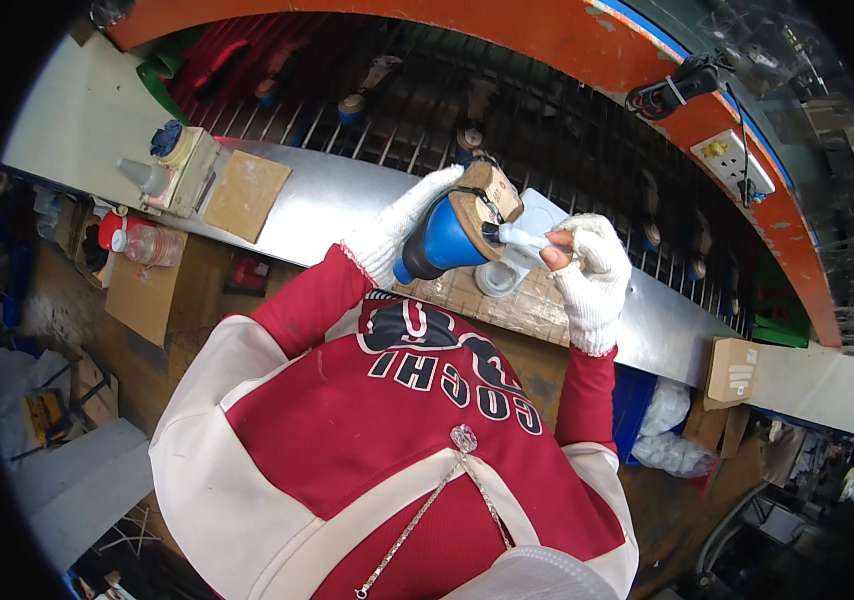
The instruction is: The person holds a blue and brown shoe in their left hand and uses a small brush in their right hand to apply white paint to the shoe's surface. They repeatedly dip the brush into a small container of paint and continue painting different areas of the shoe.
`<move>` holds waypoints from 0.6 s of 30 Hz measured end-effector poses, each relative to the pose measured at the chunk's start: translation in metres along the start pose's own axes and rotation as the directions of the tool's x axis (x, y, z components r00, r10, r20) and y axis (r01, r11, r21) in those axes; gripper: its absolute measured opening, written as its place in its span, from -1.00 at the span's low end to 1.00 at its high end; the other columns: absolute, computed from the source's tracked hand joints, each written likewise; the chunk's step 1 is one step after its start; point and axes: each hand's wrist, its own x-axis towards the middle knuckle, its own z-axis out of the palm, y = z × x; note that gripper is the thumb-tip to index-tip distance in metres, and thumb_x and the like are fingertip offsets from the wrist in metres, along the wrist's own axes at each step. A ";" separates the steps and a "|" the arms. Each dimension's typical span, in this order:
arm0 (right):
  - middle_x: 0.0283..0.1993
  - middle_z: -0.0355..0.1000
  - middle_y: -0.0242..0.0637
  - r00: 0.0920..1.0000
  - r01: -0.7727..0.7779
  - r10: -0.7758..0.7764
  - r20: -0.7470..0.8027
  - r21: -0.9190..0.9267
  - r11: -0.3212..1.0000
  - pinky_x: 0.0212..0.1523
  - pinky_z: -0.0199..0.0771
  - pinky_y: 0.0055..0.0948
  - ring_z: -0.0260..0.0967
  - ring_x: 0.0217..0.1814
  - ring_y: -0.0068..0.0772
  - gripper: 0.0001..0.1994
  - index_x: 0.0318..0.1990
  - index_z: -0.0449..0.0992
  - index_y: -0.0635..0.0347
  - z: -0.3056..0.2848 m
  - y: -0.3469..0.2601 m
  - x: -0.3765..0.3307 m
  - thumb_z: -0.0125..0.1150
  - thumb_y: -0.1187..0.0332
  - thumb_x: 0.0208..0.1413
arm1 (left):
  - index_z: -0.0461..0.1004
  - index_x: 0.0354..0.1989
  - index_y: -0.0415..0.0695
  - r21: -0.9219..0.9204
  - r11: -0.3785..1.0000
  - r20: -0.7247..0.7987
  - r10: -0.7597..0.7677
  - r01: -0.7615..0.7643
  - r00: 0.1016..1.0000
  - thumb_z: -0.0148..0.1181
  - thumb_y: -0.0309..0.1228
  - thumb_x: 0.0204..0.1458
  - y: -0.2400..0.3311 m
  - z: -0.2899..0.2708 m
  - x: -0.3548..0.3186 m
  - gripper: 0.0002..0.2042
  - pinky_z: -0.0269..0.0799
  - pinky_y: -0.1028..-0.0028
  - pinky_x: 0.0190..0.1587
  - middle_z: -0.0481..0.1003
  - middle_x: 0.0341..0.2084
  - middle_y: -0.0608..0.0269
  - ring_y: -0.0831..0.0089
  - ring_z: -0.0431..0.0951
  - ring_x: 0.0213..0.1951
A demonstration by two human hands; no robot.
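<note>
My left hand (399,222), in a white knit glove, is closed round a blue shoe last (447,238) with a brown sole board on its bottom. The last is tilted, its blue end toward me. In my gloved right hand (592,280), bare fingertips pinch a small brush (525,237) with a pale handle. Its dark tip meets the edge of the sole board, or is very close to it. Below the brush stands a small clear cup (497,279), beside a translucent white container (545,212) partly behind the brush.
Beyond the metal ledge (322,182), a rack of bars (397,150) carries several shoe lasts under an orange frame (507,30). To the left are a cardboard piece (245,196) and a white jug (190,172). A socket panel (732,165) and cardboard box (730,372) are at right.
</note>
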 end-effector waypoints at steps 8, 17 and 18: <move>-0.30 0.52 -0.28 0.994 0.080 -0.086 0.063 0.091 0.993 -0.12 0.39 -0.36 0.42 -0.15 -0.30 -0.79 -0.34 0.69 0.19 0.020 0.008 0.022 0.51 0.41 -0.21 | 0.52 0.01 -0.19 0.307 0.947 0.134 0.055 -0.094 0.989 0.35 -0.44 0.08 -0.011 0.006 -0.024 -0.68 0.53 0.48 -0.19 0.59 -0.31 0.19 0.48 0.58 -0.30; -0.33 0.53 -0.28 0.978 0.177 -0.179 0.105 0.023 0.984 -0.21 0.38 -0.37 0.42 -0.22 -0.32 -0.78 -0.36 0.68 0.18 0.020 0.019 0.021 0.55 0.37 -0.22 | 0.24 0.17 -0.40 -0.545 0.578 0.396 -0.462 0.608 0.794 0.06 -0.13 0.26 -0.055 -0.043 -0.035 -0.45 0.69 0.27 -0.29 0.45 -0.31 -0.14 0.14 0.50 -0.20; -0.33 0.53 -0.28 0.980 0.175 -0.177 0.096 0.028 0.984 -0.20 0.38 -0.37 0.42 -0.22 -0.32 -0.78 -0.36 0.68 0.18 0.018 0.020 0.020 0.55 0.37 -0.22 | 0.28 0.12 -0.39 -0.553 0.586 0.351 -0.480 0.592 0.804 0.04 -0.14 0.28 -0.056 -0.048 -0.034 -0.50 0.68 0.34 -0.33 0.46 -0.35 -0.11 0.13 0.54 -0.20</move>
